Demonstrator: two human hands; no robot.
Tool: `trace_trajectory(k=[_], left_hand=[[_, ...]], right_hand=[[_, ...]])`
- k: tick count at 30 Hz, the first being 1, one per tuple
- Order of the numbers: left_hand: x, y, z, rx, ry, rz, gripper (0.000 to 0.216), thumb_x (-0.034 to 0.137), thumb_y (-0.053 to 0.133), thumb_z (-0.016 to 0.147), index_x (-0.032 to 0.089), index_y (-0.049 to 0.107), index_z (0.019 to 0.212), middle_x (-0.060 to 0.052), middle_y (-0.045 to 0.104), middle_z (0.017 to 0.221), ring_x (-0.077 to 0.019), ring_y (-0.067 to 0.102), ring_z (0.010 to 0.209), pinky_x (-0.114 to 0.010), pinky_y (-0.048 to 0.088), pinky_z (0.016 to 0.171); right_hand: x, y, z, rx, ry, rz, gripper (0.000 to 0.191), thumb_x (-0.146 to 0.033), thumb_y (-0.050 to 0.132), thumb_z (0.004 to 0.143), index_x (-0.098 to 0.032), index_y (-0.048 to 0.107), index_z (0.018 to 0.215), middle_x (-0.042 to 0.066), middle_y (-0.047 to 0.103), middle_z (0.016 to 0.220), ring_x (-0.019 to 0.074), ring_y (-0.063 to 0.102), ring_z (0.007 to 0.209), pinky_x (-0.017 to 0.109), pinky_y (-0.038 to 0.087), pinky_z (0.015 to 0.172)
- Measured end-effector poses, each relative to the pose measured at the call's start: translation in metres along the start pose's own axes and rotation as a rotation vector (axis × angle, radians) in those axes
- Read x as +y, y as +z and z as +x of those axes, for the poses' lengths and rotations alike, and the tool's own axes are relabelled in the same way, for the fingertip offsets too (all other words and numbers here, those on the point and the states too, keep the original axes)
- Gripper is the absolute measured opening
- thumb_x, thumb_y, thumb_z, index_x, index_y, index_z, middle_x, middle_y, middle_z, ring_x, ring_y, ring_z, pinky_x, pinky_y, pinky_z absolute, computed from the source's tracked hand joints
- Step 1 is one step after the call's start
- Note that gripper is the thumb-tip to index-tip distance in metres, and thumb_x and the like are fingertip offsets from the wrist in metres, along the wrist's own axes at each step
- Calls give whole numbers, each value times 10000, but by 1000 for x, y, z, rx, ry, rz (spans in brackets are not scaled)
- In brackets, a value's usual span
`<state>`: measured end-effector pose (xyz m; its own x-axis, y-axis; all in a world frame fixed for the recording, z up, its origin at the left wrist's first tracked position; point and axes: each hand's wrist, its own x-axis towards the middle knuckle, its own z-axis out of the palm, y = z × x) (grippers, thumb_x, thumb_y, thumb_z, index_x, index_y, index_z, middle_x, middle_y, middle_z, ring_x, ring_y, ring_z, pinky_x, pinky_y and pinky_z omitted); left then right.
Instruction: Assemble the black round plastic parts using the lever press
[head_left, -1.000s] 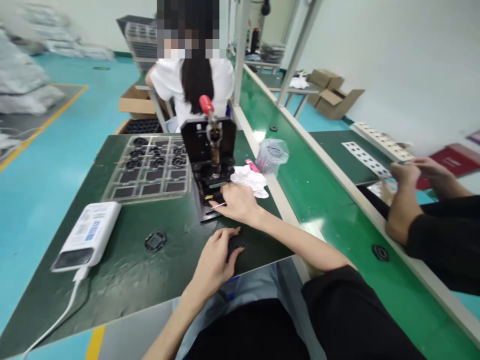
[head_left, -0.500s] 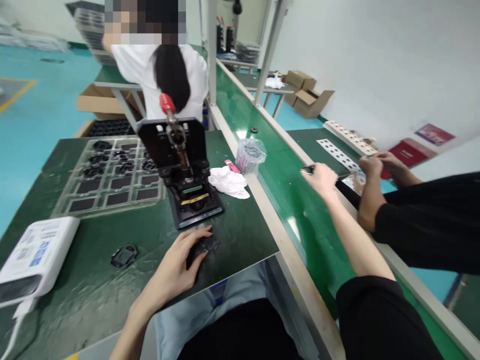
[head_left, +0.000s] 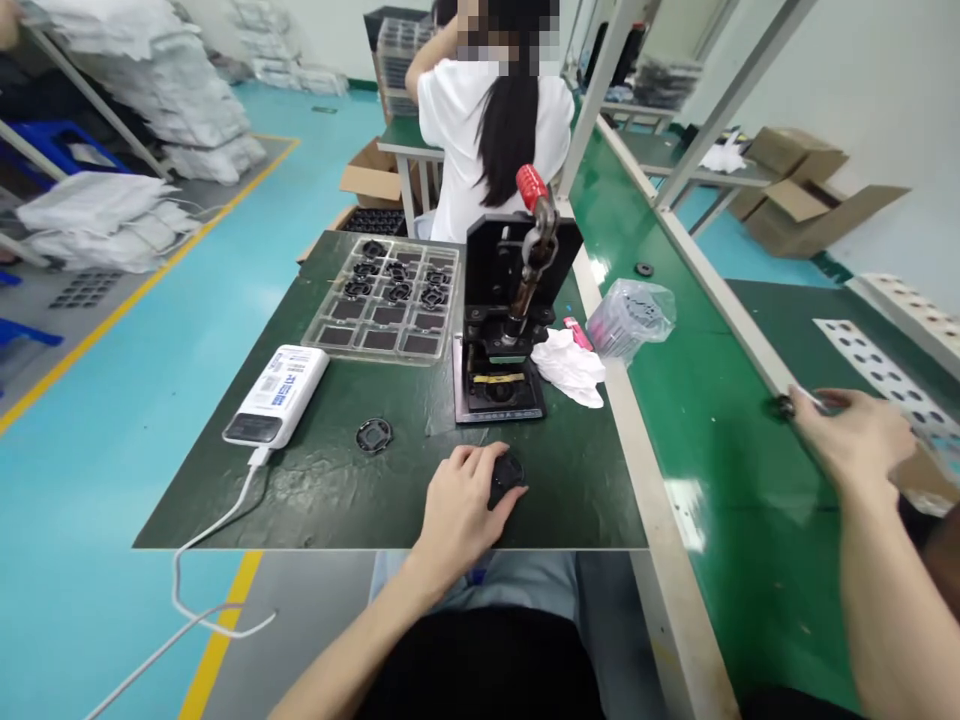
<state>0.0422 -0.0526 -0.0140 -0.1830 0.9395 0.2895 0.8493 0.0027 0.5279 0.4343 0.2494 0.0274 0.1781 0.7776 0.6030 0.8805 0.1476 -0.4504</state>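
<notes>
The left hand is resting on the dark mat, its fingers curling around a small black part just under the fingertips. Beyond those fingers, a hand press is standing. The right hand is reaching over the green belt, pinching a small black ring at its fingertips.

Left hand rests on the near edge of the mat, fingers over a small round part, with the press straight beyond it and a loose ring part just to its left. Further left lies the power bank, the tray behind it. Right hand sits well apart on the conveyor belt, a small part at its fingertips.
</notes>
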Motion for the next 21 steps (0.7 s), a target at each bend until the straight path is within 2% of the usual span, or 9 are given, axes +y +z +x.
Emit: trace_trajectory(k=[2,4,6,7,9,11,14,17,21], left_hand=[[-6,-2,1,-41,4,-91,386,253,757,867,255,577,1209,-71,726,1077,-274,683,1015,-417,597,826],[-16,-7,1,-88,11,-215,369,207,723,879,261,587,1217,-70,712,1113,-260,683,1044,-415,604,866],[-24,-11,0,-114,0,-307,377,193,697,894,269,588,1247,-75,694,1154,-250,680,1070,-398,613,869],[-28,-12,-1,-117,-2,-330,387,193,688,902,271,583,1266,-77,688,1163,-249,677,1081,-395,615,872],[-32,-13,-3,-118,11,-336,409,194,678,917,267,564,1303,-82,684,1163,-254,662,1108,-407,611,903],[-33,-14,-4,-124,45,-320,437,189,678,923,257,540,1332,-86,689,1153,-260,643,1127,-428,598,946],[-34,-14,-4,-143,87,-318,465,182,686,922,248,515,1350,-85,699,1163,-262,623,1143,-434,590,968],[-36,-17,-3,-156,99,-337,471,171,699,910,247,516,1337,-77,703,1169,-260,620,1149,-425,591,968],[-37,-18,-2,-162,83,-364,461,181,726,893,242,538,1309,-75,703,1142,-257,633,1127,-391,614,897]], right_hand=[[-28,-5,-14,-83,-54,99,463,-729,719,687,-351,590,453,48,369,406,260,423,433,465,281,520],[-76,-9,-40,-278,-163,325,353,-682,616,844,-403,749,673,48,517,477,251,456,427,439,302,467],[-132,-12,-74,-427,-226,545,378,-582,495,978,-363,797,922,60,714,766,241,622,593,403,439,501],[-160,-11,-92,-476,-275,613,371,-517,476,1012,-316,788,1032,68,736,910,231,674,710,394,507,575],[-208,-6,-124,-442,-420,704,345,-430,490,1029,-256,788,1020,78,714,965,213,683,843,375,550,688],[-240,6,-146,-429,-549,797,321,-346,485,1041,-231,783,1011,62,698,858,184,660,786,343,541,691],[-263,31,-161,-463,-678,871,292,-253,475,1038,-217,763,1015,34,689,717,168,631,657,328,523,639],[-269,54,-165,-448,-722,819,268,-209,477,1023,-204,740,975,44,720,730,184,670,684,346,544,668],[-269,62,-169,-390,-764,782,239,-129,481,997,-191,702,932,54,735,763,183,689,697,333,550,658]])
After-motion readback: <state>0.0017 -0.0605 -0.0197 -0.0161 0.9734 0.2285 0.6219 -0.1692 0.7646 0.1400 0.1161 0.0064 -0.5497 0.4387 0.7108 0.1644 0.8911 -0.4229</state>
